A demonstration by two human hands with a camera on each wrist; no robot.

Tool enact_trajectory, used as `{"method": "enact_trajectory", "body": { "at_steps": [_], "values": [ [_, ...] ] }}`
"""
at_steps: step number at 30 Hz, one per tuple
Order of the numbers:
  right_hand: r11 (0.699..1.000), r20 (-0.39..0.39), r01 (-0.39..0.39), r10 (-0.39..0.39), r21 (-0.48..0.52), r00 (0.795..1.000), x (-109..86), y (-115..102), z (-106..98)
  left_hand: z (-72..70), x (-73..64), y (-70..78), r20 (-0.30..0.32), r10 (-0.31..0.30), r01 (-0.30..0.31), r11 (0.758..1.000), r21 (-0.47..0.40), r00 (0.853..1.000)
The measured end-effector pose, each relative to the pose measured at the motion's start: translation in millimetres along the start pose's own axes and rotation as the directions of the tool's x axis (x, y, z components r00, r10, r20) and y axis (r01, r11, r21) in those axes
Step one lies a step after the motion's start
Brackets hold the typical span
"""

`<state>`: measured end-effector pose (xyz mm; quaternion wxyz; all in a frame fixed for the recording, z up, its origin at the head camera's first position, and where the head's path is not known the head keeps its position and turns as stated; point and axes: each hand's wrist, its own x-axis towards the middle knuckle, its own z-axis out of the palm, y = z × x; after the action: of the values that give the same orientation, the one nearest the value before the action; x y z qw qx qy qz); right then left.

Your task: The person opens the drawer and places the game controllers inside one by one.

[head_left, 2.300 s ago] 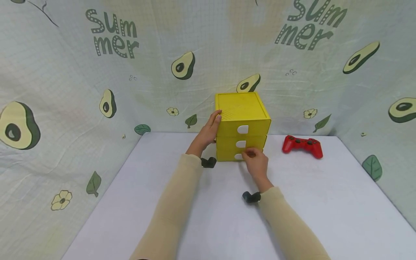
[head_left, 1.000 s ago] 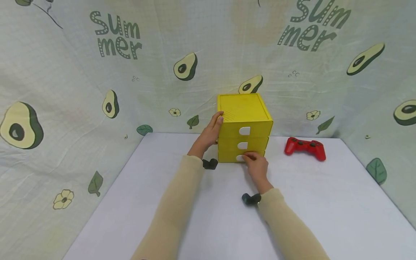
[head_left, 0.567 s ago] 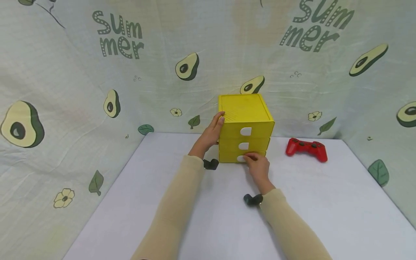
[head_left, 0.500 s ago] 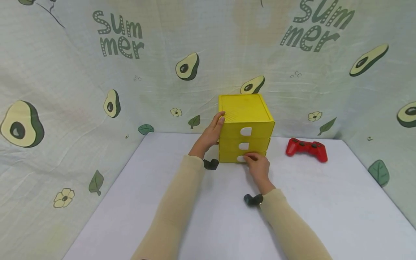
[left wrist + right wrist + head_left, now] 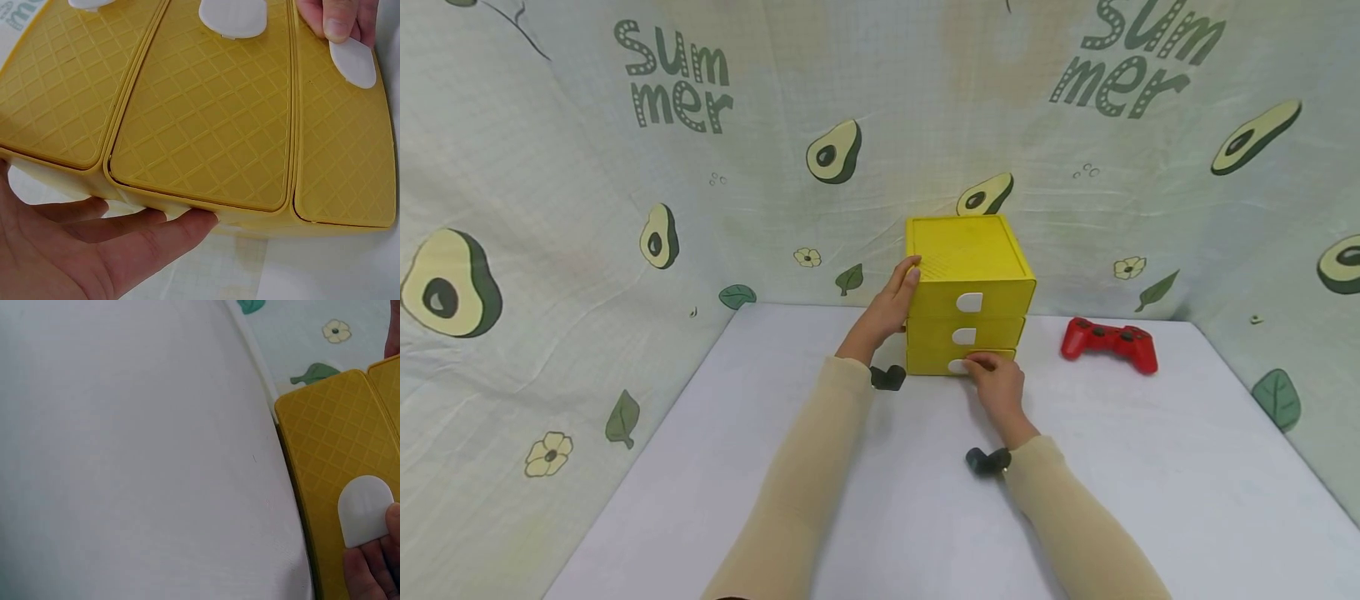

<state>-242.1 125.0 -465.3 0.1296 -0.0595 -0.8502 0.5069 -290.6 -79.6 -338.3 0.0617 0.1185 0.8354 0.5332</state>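
One box (image 5: 970, 248) stands near the worktop's back edge (image 5: 820, 306); right hand (image 5: 1000, 387), settled slightly lower, pinches the bottom tab (image 5: 957, 367) — purchase seemingly gained, drawer (image 5: 925, 362) apparently closed — left hand (image 5: 883, 315) straight-fingered against its side.

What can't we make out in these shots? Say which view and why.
- Drawer contents: the drawer fronts and cabinet top hide them, all views.
- Cabinet back: hidden behind its own front and top, head view.
- Right hand, exact finger placement behind the lowest tab: tab covers it and the right edge crops the hand, right wrist view.
- Gamepad button markings: too small, head view.
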Motion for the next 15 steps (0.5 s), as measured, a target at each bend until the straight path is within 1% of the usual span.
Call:
{"method": "enact_trajectory", "body": {
  "at_steps": [4, 9, 15],
  "values": [
    [1.000, 0.016, -0.003, 0.003, -0.005, 1.000, -1.5, 0.6, -2.6, -1.2, 1.0, 0.4, 0.004, 0.001, -0.001, 1.000, -0.003, 1.000],
    [1.000, 0.025, 0.017, -0.016, -0.003, 1.000, -4.2, 0.9, -5.5, -3.3, 1.4, 1.3, 0.004, 0.004, -0.004, 1.000, -0.018, 1.000],
    [0.999, 0.049, 0.024, -0.022, -0.043, 0.999, -9.9, 0.0, -10.2, -5.4, 2.5, -0.3, 0.016, 0.027, -0.027, 1.000, -0.005, 1.000]
  ]
}}
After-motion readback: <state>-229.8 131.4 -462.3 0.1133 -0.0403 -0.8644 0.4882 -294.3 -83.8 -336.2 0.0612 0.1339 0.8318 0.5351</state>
